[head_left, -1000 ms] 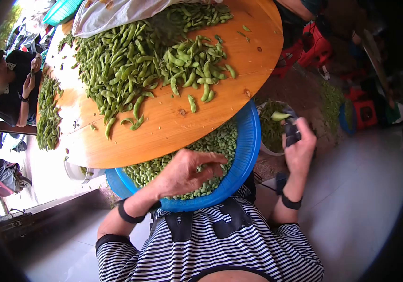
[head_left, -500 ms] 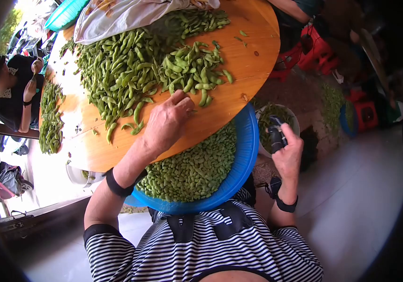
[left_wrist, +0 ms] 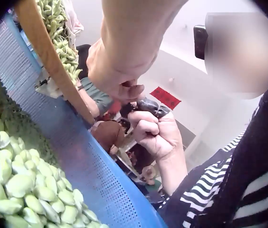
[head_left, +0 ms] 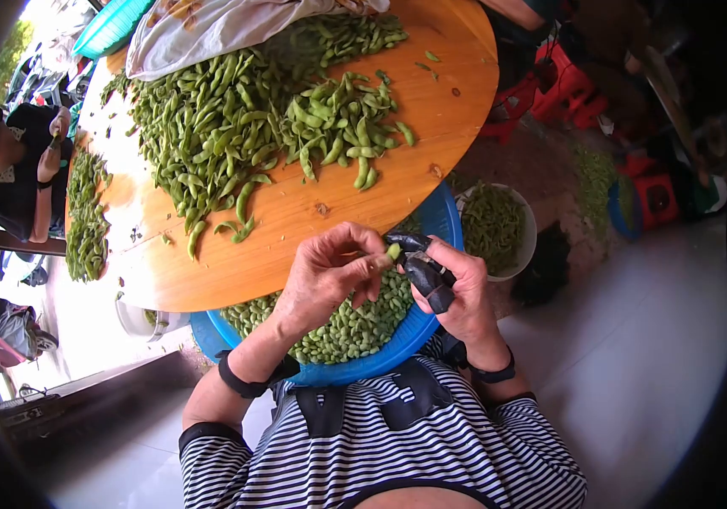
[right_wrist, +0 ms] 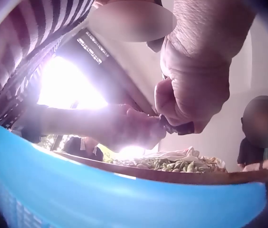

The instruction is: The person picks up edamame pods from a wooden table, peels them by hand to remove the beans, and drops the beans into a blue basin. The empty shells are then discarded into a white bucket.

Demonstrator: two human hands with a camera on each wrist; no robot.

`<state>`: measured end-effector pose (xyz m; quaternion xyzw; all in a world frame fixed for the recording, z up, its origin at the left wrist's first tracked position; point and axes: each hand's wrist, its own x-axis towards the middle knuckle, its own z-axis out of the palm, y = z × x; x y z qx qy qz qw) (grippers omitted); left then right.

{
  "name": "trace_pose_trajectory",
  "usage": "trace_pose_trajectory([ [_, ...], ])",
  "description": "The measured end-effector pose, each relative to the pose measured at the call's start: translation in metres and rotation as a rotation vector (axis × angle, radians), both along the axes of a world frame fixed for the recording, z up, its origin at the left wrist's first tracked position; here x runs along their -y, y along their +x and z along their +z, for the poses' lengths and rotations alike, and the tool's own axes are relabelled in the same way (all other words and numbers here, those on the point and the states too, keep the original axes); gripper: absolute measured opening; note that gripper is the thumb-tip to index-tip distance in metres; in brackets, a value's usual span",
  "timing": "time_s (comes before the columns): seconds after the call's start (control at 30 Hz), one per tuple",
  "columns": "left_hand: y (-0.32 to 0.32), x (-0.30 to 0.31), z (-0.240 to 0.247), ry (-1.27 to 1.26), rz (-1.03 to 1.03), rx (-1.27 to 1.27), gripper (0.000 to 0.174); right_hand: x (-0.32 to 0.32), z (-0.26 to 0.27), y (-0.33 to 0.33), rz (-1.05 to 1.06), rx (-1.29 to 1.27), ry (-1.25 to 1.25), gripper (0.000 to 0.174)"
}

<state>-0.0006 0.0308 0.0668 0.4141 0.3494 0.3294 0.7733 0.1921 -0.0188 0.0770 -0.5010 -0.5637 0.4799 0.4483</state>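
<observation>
- Centre of the frame: the left grip [head_left: 325, 280] pinches a green pod [head_left: 393, 252] in its fingertips, above the blue basket [head_left: 363, 371] of shelled beans [head_left: 342, 331].
- Just right of it, the right grip [head_left: 465, 297] is curled round a dark tool [head_left: 424, 273], whose tip is at the pod.
- Upper half: a round wooden table [head_left: 338, 216] heaped with pods [head_left: 228, 119].
- Right side: a white bucket [head_left: 534, 237], a pale floor [head_left: 635, 365] and red stools [head_left: 571, 85].

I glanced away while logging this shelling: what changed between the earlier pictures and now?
The left hand went from the pod pile on the table back over the blue basket, now pinching a pod. The right hand, gripping the dark tool, swung in from the white bucket to meet it. Basket, table and pile stayed put.
</observation>
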Motion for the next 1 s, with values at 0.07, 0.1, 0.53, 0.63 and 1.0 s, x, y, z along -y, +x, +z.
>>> trace_pose_trajectory([
  [0.07, 0.004, 0.002, 0.004, -0.017, 0.04, -0.015, 0.011, 0.002, 0.002, 0.002, 0.03, -0.064, -0.142, 0.011],
  [0.1, 0.004, 0.003, 0.003, -0.018, 0.039, -0.015, 0.011, 0.001, 0.0, 0.002, 0.029, -0.063, -0.142, 0.011],
  [0.53, 0.011, 0.011, -0.001, -0.119, 0.154, 0.142, 0.022, 0.001, -0.007, 0.007, 0.077, -0.286, -0.139, 0.013],
  [0.63, 0.008, 0.009, -0.009, -0.328, 0.04, 0.278, 0.021, 0.001, -0.012, 0.009, 0.114, -0.688, -0.372, 0.017],
  [1.0, 0.02, 0.028, -0.011, 0.246, 0.171, -0.176, 0.016, 0.008, -0.006, -0.005, -0.019, 0.102, 0.053, 0.009],
])
